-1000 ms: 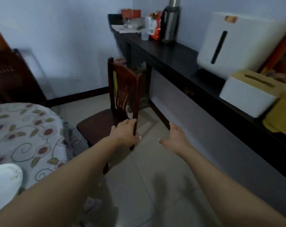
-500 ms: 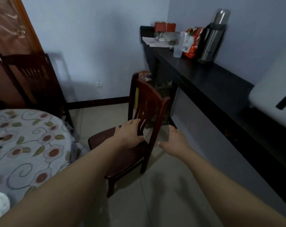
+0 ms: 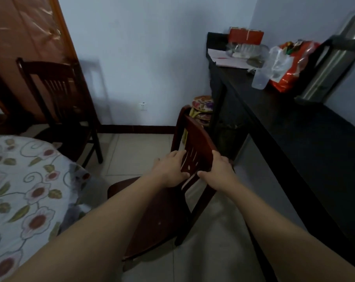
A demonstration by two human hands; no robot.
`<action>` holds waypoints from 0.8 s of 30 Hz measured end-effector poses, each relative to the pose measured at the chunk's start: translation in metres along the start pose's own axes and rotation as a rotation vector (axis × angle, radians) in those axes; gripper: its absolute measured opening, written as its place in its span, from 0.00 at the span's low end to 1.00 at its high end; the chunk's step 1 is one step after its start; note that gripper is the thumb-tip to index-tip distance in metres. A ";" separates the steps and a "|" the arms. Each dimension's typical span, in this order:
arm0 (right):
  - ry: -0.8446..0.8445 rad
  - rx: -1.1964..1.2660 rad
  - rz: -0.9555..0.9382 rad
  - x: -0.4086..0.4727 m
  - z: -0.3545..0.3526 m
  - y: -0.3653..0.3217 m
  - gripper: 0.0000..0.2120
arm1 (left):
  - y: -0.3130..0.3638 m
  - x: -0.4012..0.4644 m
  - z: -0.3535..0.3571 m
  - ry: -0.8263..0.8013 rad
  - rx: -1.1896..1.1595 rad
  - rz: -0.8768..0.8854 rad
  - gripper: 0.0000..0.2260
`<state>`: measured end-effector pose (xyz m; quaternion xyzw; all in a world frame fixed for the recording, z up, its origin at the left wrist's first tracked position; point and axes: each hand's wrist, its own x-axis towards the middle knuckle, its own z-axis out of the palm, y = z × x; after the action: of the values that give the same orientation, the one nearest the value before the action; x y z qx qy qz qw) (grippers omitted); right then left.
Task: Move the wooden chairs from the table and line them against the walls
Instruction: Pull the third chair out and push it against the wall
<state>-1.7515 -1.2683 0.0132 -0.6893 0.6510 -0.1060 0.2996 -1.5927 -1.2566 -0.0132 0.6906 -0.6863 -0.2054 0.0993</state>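
Observation:
A dark red wooden chair [image 3: 195,139] stands in front of me between the round table [image 3: 20,190] and the black sideboard [image 3: 294,143], its back toward the sideboard. My left hand [image 3: 170,169] grips the backrest on its left side. My right hand [image 3: 221,171] grips the same backrest on its right side. A second dark wooden chair [image 3: 58,102] stands at the far side of the table, in front of the brown door.
The table carries a flowered cloth. On the sideboard stand a steel flask [image 3: 331,64], an orange bag [image 3: 290,64], a plastic cup [image 3: 260,78] and a red box [image 3: 245,36]. Patterned stools [image 3: 203,107] are stacked in the corner. Tiled floor [image 3: 136,151] lies open by the far wall.
My right hand has closed onto the chair's backrest, joining my left hand. My view has turned left, bringing the second chair and the door into sight.

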 end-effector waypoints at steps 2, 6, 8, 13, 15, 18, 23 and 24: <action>-0.008 -0.038 -0.014 0.021 -0.004 0.001 0.41 | 0.000 0.018 0.000 0.000 0.012 -0.018 0.33; -0.015 -0.076 -0.037 0.079 -0.012 0.007 0.39 | 0.001 0.072 0.001 -0.009 0.053 -0.037 0.34; -0.031 -0.073 -0.030 0.102 -0.013 0.009 0.40 | 0.001 0.101 0.002 -0.014 0.081 -0.036 0.34; -0.079 -0.072 0.020 0.154 -0.014 0.020 0.40 | 0.002 0.165 0.013 -0.007 0.136 0.021 0.38; -0.105 -0.052 0.050 0.173 -0.009 0.024 0.38 | -0.001 0.190 0.018 0.000 0.184 0.063 0.40; -0.155 0.011 0.101 0.193 0.005 0.028 0.31 | -0.008 0.225 0.022 0.000 0.282 0.136 0.41; -0.161 0.183 0.175 0.222 0.020 0.031 0.15 | -0.020 0.278 0.020 -0.021 0.437 0.289 0.27; -0.166 0.177 0.187 0.227 0.022 0.031 0.13 | -0.022 0.287 0.020 -0.013 0.455 0.326 0.24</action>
<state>-1.7361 -1.4796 -0.0768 -0.6027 0.6735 -0.0773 0.4208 -1.5887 -1.5366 -0.0821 0.5742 -0.8175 -0.0319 -0.0311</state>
